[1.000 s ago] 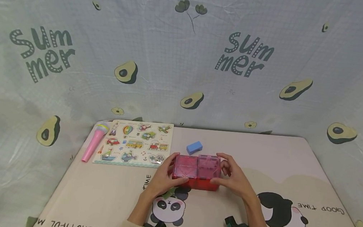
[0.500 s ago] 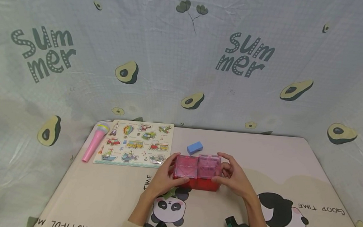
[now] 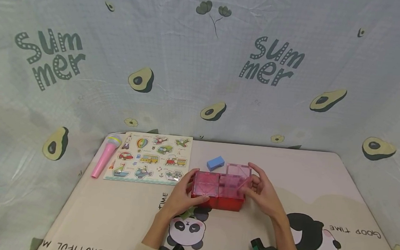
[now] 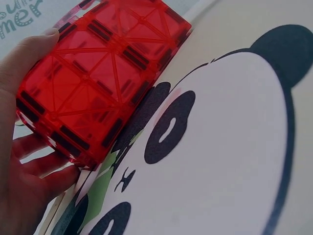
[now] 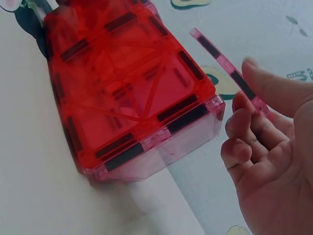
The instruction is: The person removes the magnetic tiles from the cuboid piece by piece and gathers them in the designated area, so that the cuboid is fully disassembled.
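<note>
A box built of see-through red and pink magnetic tiles [image 3: 230,204] sits on the table in front of me, its red side facing me. My left hand [image 3: 180,195] holds its left end, thumb along the front top edge; in the left wrist view the thumb lies at the upper edge of the box [image 4: 98,73]. A pink magnetic tile [image 5: 229,70] is pinched between thumb and fingers of my right hand [image 5: 269,142], apart from the box in the right wrist view. In the head view this square tile stands over the right half. Another pink tile [image 3: 206,183] covers the left half.
Behind the box lies a small blue block [image 3: 215,163]. A picture puzzle board [image 3: 157,167] with vehicles is at the back left, a pink toy microphone [image 3: 106,156] beside it. Printed cloth [image 3: 205,62] hangs behind the table [image 3: 323,183].
My right hand has lifted the pink tile off the right half of the box and moved slightly up and right, uncovering part of that half. The left hand keeps its place.
</note>
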`<state>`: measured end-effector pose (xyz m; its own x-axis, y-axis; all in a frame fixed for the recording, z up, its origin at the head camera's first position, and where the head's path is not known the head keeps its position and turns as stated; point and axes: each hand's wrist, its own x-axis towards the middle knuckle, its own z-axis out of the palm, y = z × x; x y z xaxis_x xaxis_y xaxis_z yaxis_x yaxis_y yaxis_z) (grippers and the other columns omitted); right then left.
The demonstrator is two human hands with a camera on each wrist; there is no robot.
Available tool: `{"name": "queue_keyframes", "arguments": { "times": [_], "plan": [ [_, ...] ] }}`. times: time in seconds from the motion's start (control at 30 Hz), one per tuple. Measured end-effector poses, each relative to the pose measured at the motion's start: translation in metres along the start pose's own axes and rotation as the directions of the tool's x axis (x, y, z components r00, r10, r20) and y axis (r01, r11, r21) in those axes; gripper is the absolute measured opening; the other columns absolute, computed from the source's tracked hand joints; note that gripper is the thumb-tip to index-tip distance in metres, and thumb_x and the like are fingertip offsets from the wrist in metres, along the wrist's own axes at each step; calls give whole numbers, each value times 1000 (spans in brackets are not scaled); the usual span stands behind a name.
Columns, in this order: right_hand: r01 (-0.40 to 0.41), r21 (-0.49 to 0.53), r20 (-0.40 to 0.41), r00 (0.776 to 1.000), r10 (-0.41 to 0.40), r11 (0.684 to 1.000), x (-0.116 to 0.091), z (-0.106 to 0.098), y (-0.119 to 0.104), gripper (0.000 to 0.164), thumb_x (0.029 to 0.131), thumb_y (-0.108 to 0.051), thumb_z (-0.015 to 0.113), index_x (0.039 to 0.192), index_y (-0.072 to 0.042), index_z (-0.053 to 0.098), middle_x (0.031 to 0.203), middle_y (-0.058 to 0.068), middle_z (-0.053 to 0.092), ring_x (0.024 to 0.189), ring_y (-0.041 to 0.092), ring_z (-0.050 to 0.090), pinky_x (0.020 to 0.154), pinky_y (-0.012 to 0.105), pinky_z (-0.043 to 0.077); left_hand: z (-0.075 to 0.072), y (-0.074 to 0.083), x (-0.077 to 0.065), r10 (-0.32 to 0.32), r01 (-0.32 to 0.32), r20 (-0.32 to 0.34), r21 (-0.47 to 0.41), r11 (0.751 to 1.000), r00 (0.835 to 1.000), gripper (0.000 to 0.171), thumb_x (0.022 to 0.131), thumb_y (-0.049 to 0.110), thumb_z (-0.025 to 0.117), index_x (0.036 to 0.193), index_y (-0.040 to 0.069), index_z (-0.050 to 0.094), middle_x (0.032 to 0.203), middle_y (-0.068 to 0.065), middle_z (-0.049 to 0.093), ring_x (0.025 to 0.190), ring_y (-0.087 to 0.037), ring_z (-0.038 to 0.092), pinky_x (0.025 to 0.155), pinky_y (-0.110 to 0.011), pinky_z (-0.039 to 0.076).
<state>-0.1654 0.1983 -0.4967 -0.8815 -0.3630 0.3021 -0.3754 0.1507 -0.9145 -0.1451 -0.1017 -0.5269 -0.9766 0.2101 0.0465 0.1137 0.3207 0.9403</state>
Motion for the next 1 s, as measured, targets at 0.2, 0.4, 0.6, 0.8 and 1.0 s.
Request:
{"name": "queue_keyframes", "arguments": {
  "times": [0.2,0.4,0.6,0.8,1.0],
  "plan": [
    [31,24,-80,996,-29,999,6,-3,-1,76,93,9,60,157,-2,20,86,4,60,71,7,55,59,21,49,0,0,0,-4,4,2,9,1000,1000,91,78,44,83,153,30,33,153,-3,45,141,-31,47,114,-49,44],
    [-100,-29,-217,972,91,995,14,-9,-5,72,98,-2,59,158,-7,20,84,-4,59,66,6,53,59,18,49,1,-2,1,-4,5,-6,14,1000,1000,91,78,43,83,154,29,33,152,-2,45,141,-30,48,114,-48,44],
    [-171,-46,-260,953,153,984,21,-17,-2,69,99,-8,61,156,-8,22,83,-1,59,66,5,52,60,16,49,1,-2,1,-8,8,-8,17,1000,1000,91,79,43,83,153,30,33,152,-2,46,141,-29,47,115,-48,43],
    [-210,-80,-294,939,178,974,27,-28,8,66,99,-12,62,154,-6,26,85,9,60,66,5,53,59,16,49,2,-3,1,1,-1,-6,5,1000,1000,91,78,43,83,153,29,34,151,-2,46,141,-29,48,115,-47,43],
    [-254,-114,-344,917,202,960,36,-37,19,61,98,-13,64,149,-1,33,89,19,63,66,4,54,59,17,51,2,-5,2,11,-11,4,-15,1000,1000,93,79,42,83,155,23,33,152,-2,45,141,-30,48,114,-47,44]
  ]
}}
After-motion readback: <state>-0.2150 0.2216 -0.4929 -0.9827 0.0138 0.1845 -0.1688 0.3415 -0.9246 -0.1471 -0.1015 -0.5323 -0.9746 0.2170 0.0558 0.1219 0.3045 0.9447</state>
